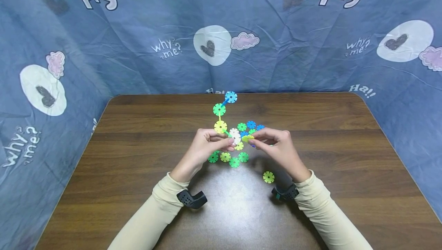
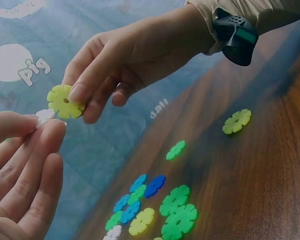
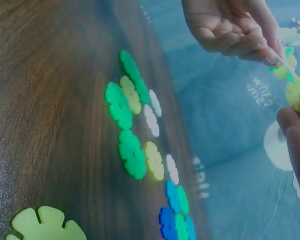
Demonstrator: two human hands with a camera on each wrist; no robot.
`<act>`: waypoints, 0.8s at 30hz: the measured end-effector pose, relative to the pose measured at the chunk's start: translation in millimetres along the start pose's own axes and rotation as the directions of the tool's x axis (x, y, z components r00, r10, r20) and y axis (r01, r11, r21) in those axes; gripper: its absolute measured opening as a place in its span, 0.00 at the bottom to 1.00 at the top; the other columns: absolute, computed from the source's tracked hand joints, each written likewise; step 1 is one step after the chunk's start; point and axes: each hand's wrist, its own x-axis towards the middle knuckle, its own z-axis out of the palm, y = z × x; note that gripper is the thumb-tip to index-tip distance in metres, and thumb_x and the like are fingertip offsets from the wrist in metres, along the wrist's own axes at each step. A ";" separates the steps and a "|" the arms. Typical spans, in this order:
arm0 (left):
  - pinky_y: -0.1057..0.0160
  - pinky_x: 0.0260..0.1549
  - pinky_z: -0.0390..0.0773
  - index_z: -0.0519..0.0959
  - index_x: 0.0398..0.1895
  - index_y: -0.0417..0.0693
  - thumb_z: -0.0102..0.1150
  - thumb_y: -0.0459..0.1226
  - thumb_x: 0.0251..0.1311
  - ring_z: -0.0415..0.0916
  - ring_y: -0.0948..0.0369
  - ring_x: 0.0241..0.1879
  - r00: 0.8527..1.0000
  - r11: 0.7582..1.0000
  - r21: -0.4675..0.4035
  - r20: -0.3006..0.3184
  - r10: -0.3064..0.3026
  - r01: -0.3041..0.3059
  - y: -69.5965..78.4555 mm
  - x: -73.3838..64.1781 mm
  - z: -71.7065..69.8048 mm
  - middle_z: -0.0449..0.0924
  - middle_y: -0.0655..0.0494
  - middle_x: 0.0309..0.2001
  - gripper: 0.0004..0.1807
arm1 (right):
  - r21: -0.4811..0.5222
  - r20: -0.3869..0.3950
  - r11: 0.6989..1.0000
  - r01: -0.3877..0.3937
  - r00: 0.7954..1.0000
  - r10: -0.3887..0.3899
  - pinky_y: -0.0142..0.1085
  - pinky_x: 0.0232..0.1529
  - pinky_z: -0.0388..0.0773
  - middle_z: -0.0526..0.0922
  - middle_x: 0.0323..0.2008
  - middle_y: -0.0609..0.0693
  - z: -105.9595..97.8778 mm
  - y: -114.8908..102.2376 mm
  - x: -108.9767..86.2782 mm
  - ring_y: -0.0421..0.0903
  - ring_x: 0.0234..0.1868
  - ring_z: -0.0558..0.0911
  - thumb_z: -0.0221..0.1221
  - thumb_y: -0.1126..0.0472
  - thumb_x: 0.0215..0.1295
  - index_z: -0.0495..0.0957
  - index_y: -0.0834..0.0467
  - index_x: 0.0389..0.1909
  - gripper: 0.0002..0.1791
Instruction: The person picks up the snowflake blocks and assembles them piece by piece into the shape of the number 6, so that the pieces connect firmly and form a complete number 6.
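My left hand [image 1: 202,148] pinches a white notched snowflake disc [image 1: 235,136] between thumb and fingers. Joined to that disc is a chain running up and away, with a yellow disc [image 1: 220,127], a green disc [image 1: 219,109] and a light blue disc [image 1: 231,96]; thin edge-on discs link them. Between its thumb and fingers, my right hand [image 1: 279,146] holds a yellow-green snowflake disc [image 2: 65,101]. In the left wrist view, this disc's edge meets the white one; whether their slots are engaged I cannot tell.
Loose discs lie on the wooden table [image 1: 138,181] under and beyond the hands: green [image 1: 234,162], yellow [image 1: 225,157], blue [image 1: 251,124] and white ones. A lone yellow-green disc [image 1: 268,177] lies nearer, by the right wrist. A patterned blue cloth [image 1: 172,77] hangs behind the table.
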 end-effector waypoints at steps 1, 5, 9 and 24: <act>0.43 0.48 0.86 0.83 0.46 0.23 0.66 0.28 0.65 0.90 0.63 0.30 1.000 1.000 -0.001 0.002 -0.003 0.003 -0.3 0.1 0.1 0.91 0.46 0.32 0.13 | -0.004 -0.002 1.000 0.004 1.000 -0.004 0.31 0.33 0.87 0.92 0.33 0.54 0.2 -0.2 0.0 0.42 0.29 0.90 0.72 0.70 0.59 0.89 0.59 0.37 0.06; 0.38 0.48 0.85 0.83 0.45 0.23 0.66 0.28 0.65 0.90 0.63 0.29 1.000 1.000 0.002 0.014 -0.005 0.005 0.0 0.1 0.7 0.91 0.50 0.30 0.12 | -0.033 -0.003 0.998 0.054 0.999 -0.054 0.29 0.32 0.86 0.92 0.32 0.53 0.2 -0.8 -0.3 0.37 0.30 0.88 0.73 0.71 0.58 0.90 0.59 0.36 0.07; 0.38 0.48 0.85 0.83 0.45 0.23 0.66 0.28 0.64 0.89 0.64 0.29 1.000 1.000 0.008 0.021 -0.004 0.004 1.4 -0.4 1.4 0.91 0.52 0.29 0.12 | -0.074 0.002 0.986 0.147 0.989 -0.148 0.27 0.31 0.85 0.92 0.33 0.52 -0.3 -0.4 0.1 0.34 0.32 0.87 0.72 0.74 0.56 0.90 0.58 0.37 0.10; 0.46 0.43 0.89 0.83 0.42 0.23 0.67 0.27 0.63 0.89 0.65 0.27 0.999 1.000 0.017 0.034 -0.009 0.009 -1.3 1.0 2.5 0.90 0.57 0.25 0.11 | -0.083 0.010 0.966 0.244 0.970 -0.245 0.28 0.32 0.86 0.92 0.34 0.53 3.8 0.6 -0.8 0.37 0.34 0.89 0.72 0.76 0.55 0.90 0.59 0.36 0.11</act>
